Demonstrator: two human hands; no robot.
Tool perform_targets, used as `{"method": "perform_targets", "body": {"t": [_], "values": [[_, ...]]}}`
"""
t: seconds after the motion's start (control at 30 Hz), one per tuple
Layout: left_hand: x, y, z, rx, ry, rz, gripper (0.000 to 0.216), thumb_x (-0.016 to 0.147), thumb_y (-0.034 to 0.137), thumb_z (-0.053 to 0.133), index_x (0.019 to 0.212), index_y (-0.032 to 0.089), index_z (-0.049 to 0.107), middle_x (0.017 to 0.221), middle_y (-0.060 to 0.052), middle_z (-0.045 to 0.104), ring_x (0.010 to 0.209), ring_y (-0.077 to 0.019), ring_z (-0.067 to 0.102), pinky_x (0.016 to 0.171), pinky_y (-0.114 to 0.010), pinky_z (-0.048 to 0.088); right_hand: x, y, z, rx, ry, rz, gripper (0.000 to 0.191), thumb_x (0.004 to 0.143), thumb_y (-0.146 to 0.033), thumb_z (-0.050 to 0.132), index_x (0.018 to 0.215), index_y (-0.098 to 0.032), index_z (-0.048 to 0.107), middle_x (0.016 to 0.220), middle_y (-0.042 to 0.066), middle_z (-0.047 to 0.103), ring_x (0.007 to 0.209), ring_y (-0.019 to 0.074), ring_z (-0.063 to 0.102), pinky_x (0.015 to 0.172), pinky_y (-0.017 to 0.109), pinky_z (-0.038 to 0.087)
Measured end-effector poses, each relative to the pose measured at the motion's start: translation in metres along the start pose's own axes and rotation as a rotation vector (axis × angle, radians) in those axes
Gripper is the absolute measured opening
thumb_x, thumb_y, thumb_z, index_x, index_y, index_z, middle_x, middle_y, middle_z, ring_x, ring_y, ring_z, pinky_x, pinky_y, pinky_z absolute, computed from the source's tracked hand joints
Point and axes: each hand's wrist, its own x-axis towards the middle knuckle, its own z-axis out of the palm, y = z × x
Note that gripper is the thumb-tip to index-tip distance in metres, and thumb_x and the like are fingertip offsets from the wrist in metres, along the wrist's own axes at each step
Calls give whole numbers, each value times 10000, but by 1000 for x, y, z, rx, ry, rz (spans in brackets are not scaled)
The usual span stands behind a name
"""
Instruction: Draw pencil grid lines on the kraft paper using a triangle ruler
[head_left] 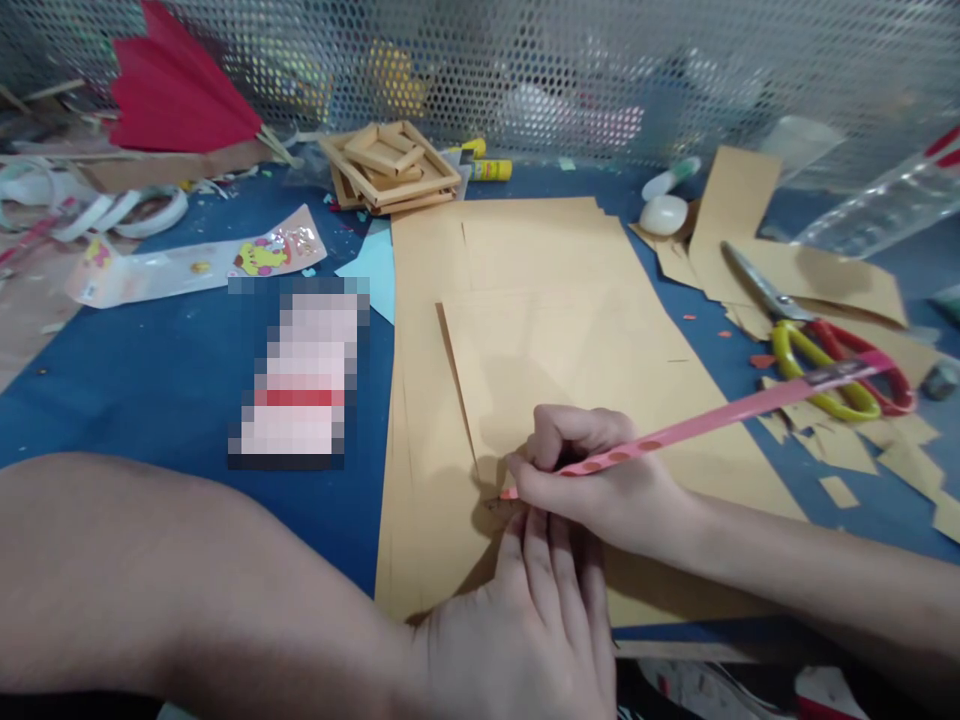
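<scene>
My right hand (592,480) is closed round a long pink pencil (735,408), with its tip down on a sheet of brown paper (555,340). That sheet lies on top of a stack of brown paper (427,420) on the blue table cover. My left hand (525,620) lies flat on the paper just below the pencil tip, fingers stretched out and together, pressing the sheet down. My left forearm crosses the lower left of the view.
Scissors (817,340) with yellow and red handles lie on brown paper offcuts (810,270) at the right. Small wooden frames (390,165), a glue stick (487,170), tape rolls (142,210), a sticker packet (195,265) and red folded paper (172,95) lie farther back. A perforated metal screen (525,70) closes the rear.
</scene>
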Motion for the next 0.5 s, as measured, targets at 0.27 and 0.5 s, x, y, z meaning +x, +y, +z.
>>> {"method": "perform_targets", "body": {"t": [0.27, 0.5], "values": [[0, -4, 0, -7, -4, 36, 336, 834, 66, 439, 1110, -26, 606, 1020, -185, 680, 927, -258, 678, 758, -333, 576, 0, 0, -1, -18, -1, 0, 320, 741, -174, 618, 572, -199, 347, 529, -58, 378, 478, 70, 348, 415, 206, 303], [-1, -3, 2, -15, 2, 42, 343, 856, 118, 481, 1130, -64, 578, 1040, -216, 664, 964, -296, 660, 794, -386, 557, 0, 0, 0, -27, 5, 8, 304, 739, -163, 612, 573, -195, 359, 532, -58, 385, 479, 72, 362, 418, 206, 323]]}}
